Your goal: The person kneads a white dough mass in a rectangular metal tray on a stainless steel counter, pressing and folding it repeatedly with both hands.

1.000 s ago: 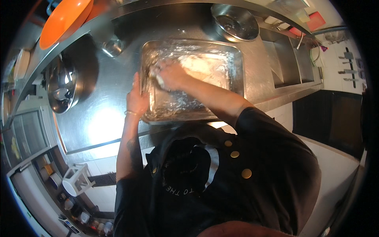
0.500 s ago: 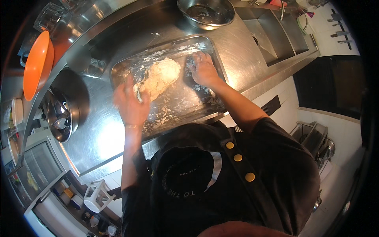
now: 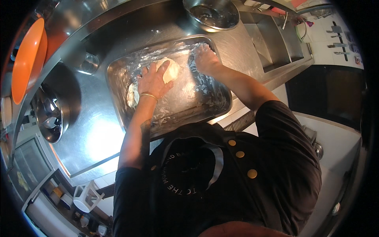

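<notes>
A pale lump of dough point(image 3: 172, 72) lies in a rectangular metal tray point(image 3: 179, 96) smeared with flour and dough scraps. My left hand point(image 3: 153, 81) rests on top of the dough with its fingers spread, covering its middle. Dough shows past the fingers at both ends. At the tray's far right corner is my right hand point(image 3: 206, 60), its fingers curled in against the floury surface. Whatever those fingers may hold is hidden.
Beyond the tray stands a large metal bowl point(image 3: 213, 17); sinks point(image 3: 266, 43) are at the far right. To the left are a clear glass point(image 3: 90, 64), a metal bowl with utensils point(image 3: 51, 118) and an orange bowl point(image 3: 28, 61). Knives point(image 3: 337, 45) hang on the wall.
My left hand has moved from the dough's left side to the top of it. My right hand has shifted toward the far right corner, its fingers now curled in.
</notes>
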{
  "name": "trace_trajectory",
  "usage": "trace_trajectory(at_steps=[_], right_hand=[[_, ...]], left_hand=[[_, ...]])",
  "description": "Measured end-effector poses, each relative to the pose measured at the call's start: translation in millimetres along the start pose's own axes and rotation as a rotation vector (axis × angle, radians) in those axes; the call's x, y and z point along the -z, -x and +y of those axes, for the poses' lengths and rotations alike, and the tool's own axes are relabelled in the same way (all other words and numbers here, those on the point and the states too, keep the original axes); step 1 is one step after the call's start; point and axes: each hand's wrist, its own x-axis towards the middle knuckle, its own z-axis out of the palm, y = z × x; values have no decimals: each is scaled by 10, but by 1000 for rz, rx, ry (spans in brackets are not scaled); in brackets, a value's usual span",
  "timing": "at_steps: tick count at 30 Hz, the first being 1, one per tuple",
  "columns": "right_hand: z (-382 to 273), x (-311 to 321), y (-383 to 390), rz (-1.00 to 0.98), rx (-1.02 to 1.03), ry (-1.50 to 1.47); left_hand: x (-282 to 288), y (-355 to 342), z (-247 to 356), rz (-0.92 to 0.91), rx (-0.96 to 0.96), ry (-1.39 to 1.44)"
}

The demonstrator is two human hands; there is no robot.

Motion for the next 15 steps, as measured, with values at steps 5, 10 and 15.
trace_trajectory(at_steps=[5,10,15], right_hand=[[29,330,56,-163,64,75],[-83,216,283,-226,37,-5],[-355,-31,619,-161,29,-31]], left_hand=[[-109,61,-88,91,43,52],[-107,68,-74,103,51,88],[-58,88,-114,80,43,80]])
